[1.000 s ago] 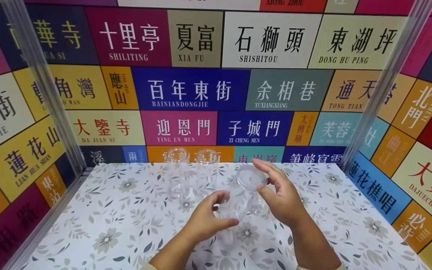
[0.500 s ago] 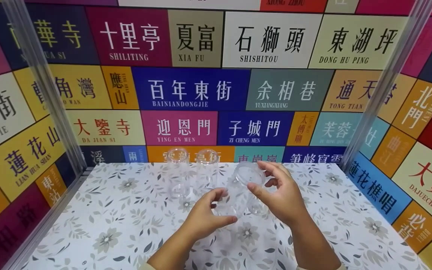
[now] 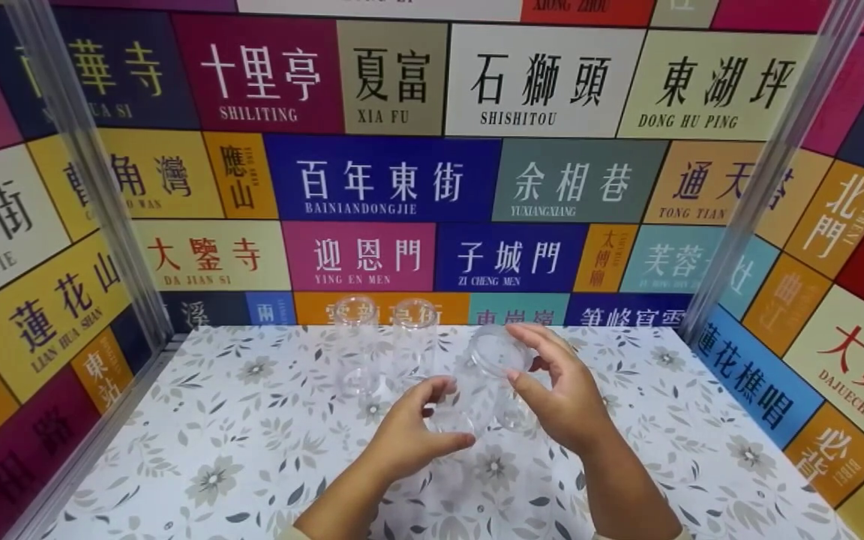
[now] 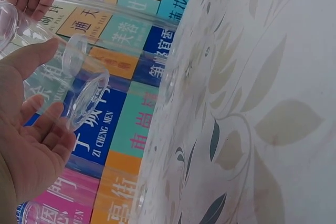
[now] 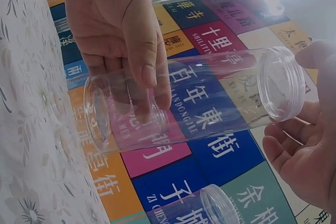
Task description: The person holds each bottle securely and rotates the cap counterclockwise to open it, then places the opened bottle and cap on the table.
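Note:
A clear cylindrical jar [image 5: 210,95] is held tilted above the table, its round clear lid [image 3: 502,351] at the upper end. My left hand [image 3: 413,431] grips the jar low on its body, thumb on one side and fingers on the other, as the left wrist view also shows. At the top, my right hand [image 3: 563,394] pinches the edge of the lid between thumb and fingers. Behind the held jar, partly hidden by it and my right hand, stands another clear jar [image 3: 513,412]. Two more clear jars, one at far left [image 3: 357,349] and one beside it [image 3: 415,345], stand upright.
A white table [image 3: 214,420] with a grey flower and leaf pattern lies under my hands. Walls of coloured panels [image 3: 379,180] with characters surround it at the back and sides. Clear upright strips stand at the left corner [image 3: 94,165] and right corner [image 3: 769,165].
The right thumb and fingers have shifted around the lid, and the jar's tilt has changed slightly. The left hand keeps its grip almost in place. The standing jars have not moved.

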